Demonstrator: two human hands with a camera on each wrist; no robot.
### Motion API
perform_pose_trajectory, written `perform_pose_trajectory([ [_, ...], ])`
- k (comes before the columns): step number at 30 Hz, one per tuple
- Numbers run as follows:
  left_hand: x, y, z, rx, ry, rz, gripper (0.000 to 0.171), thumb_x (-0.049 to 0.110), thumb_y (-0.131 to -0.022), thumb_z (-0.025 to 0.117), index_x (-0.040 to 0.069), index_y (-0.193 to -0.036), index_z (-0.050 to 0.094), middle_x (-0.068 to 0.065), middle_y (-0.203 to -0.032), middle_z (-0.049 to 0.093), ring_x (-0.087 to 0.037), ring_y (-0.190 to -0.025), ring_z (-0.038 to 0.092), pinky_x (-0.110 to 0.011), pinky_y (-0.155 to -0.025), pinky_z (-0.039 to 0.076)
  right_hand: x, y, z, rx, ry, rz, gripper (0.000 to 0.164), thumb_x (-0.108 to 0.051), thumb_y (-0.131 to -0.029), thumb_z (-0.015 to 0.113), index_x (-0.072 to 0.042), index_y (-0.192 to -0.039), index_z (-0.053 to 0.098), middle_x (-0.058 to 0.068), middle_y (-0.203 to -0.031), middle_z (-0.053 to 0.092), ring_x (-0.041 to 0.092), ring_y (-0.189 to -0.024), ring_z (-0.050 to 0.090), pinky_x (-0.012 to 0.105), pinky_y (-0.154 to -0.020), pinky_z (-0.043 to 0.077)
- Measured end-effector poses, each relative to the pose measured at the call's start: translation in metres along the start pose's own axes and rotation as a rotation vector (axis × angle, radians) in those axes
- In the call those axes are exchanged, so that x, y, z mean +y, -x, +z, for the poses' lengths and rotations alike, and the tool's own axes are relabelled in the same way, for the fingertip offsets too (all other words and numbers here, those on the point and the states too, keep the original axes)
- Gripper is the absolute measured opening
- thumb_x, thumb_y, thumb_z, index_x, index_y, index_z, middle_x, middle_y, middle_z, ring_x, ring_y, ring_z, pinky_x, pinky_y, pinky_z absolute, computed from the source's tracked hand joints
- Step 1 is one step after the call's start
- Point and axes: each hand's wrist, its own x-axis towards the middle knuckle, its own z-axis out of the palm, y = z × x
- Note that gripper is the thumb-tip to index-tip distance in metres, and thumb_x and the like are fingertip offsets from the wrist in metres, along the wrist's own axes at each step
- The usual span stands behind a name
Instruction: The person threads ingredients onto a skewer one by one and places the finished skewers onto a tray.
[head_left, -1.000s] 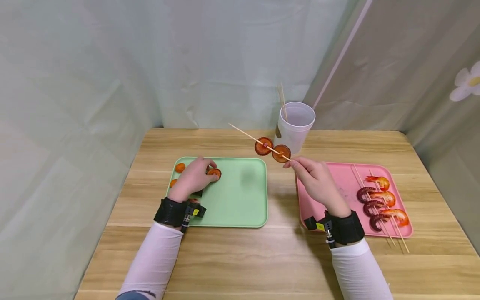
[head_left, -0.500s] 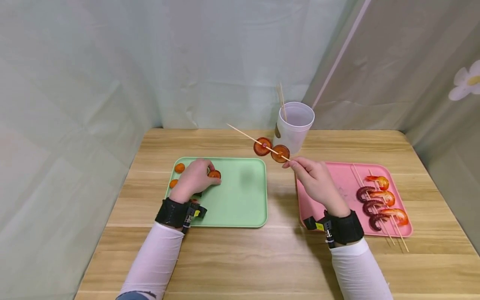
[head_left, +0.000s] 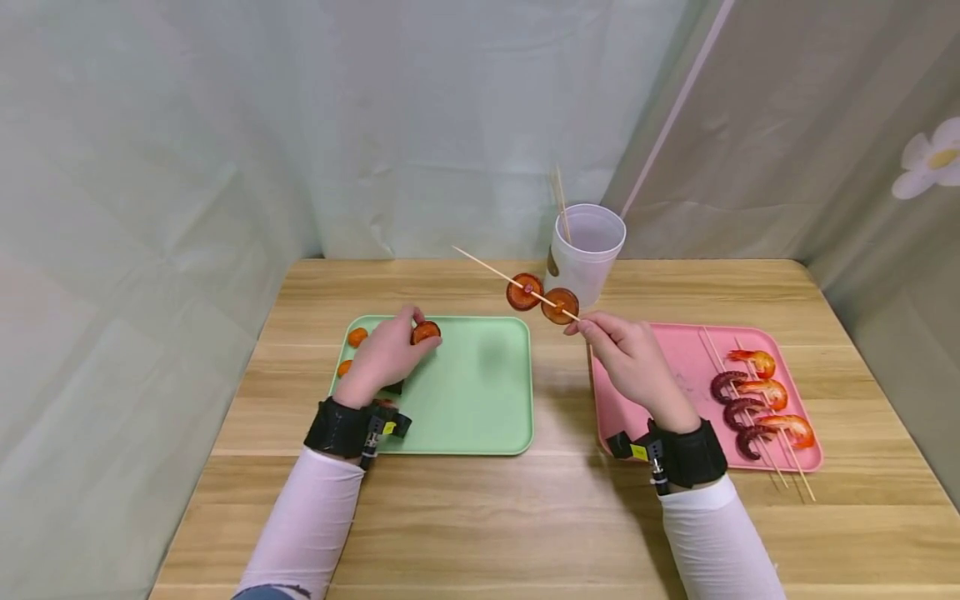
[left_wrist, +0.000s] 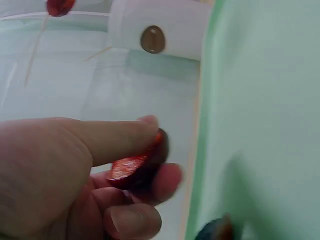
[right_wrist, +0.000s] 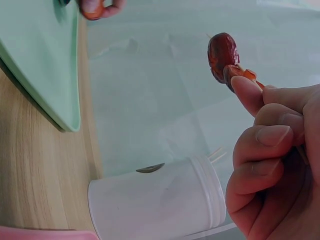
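Observation:
My left hand (head_left: 390, 354) pinches a round brown mushroom (head_left: 425, 332) between thumb and fingers, raised over the left part of the green tray (head_left: 480, 400). Its reddish underside and dark rim show in the left wrist view. Held in my right hand (head_left: 626, 354) is a thin wooden skewer (head_left: 482, 263), tilted up to the left with its point free. Two similar mushrooms (head_left: 560, 306) are threaded on it, the nearer one right by my fingertips. In the right wrist view my fingers (right_wrist: 270, 135) curl round the skewer's lower end.
Small orange pieces (head_left: 357, 337) and darker pieces (head_left: 393, 387) lie on the green tray, partly hidden by my left hand. A white cup (head_left: 583, 271) with thin sticks stands behind. On the pink tray (head_left: 693, 358) lie skewered shrimp (head_left: 765, 393) and octopus tentacles (head_left: 738, 412).
My left hand has lifted the mushroom slightly from the green tray and turned it so more of its face shows. The right hand with its skewer has stayed nearly still.

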Motion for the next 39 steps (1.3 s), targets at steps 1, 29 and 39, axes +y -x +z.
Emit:
perform_pose_trajectory([
  [1,0.001,0.001,-0.002,0.013,0.017,0.005,0.043,0.035,-0.106,0.07,0.004,-0.128,0.05,-0.007,-0.076,0.052,-0.023,-0.059,0.049,-0.034,-0.056,0.037,0.0,0.0,0.0,-0.001,-0.002,0.001,0.024,-0.015,-0.113,0.056,-0.013,-0.109,0.08,-0.007,-0.061,0.04,0.012,-0.053,0.037,0.032,-0.054,0.031],
  [29,0.075,0.004,-0.019,0.209,1.14,0.044,0.038,0.019,-0.113,0.055,0.004,-0.147,0.048,-0.006,-0.09,0.046,-0.013,-0.059,0.041,-0.021,-0.055,0.033,-0.004,0.003,-0.006,0.005,-0.071,0.021,0.025,-0.014,-0.113,0.056,-0.012,-0.102,0.079,-0.004,-0.063,0.044,0.015,-0.054,0.041,0.03,-0.052,0.032],
  [39,0.075,0.002,-0.018,0.134,1.378,0.047,0.03,0.012,-0.112,0.041,0.009,-0.141,0.047,-0.002,-0.085,0.039,-0.013,-0.061,0.036,-0.024,-0.056,0.025,-0.008,0.005,-0.009,-0.055,-0.158,0.002,0.026,-0.009,-0.112,0.055,-0.011,-0.094,0.074,-0.005,-0.06,0.043,0.014,-0.051,0.04,0.029,-0.049,0.032],
])
